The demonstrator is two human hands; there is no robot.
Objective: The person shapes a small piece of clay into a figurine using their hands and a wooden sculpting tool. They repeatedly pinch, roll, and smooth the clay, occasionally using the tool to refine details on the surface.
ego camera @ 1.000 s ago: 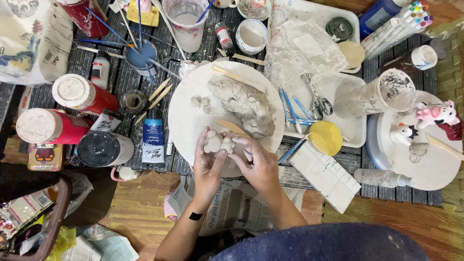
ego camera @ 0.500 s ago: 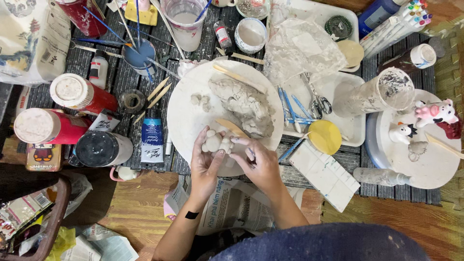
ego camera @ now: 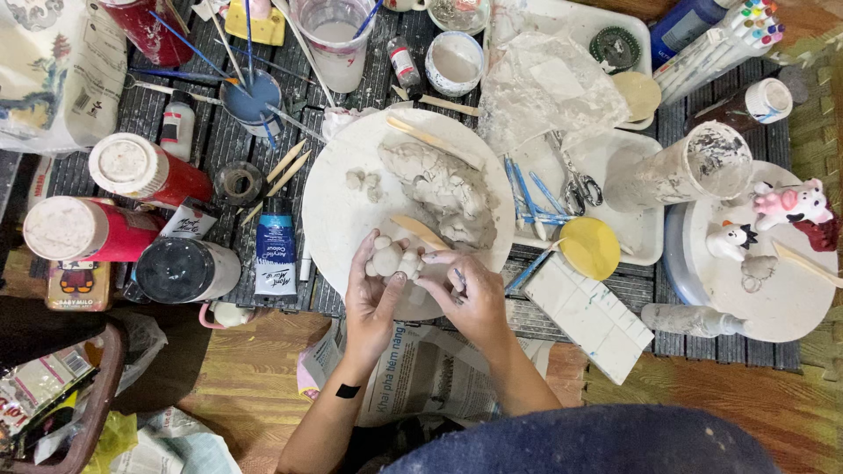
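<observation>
My left hand [ego camera: 371,298] cups a small pale clay figure [ego camera: 388,257] made of rounded lumps, over the near edge of a round white board [ego camera: 342,202]. My right hand [ego camera: 465,290] pinches the figure's right side with its fingertips. A large lump of grey clay [ego camera: 443,189] lies in the board's middle, with a few small clay balls [ego camera: 362,183] to its left. A wooden modelling stick [ego camera: 420,230] lies just beyond my fingers, and another [ego camera: 435,140] rests near the board's far edge.
Red-and-white jars [ego camera: 145,167], a black-lidded jar [ego camera: 180,268], a blue paint tube [ego camera: 276,254] and brushes crowd the left. A white tray [ego camera: 606,211] holds scissors and blue tools. A turntable [ego camera: 773,290] with small figurines stands right. Newspaper [ego camera: 421,369] lies under my wrists.
Both hands have stayed at the board's near edge, fingers shifting slightly on the clay figure. Nothing else moved.
</observation>
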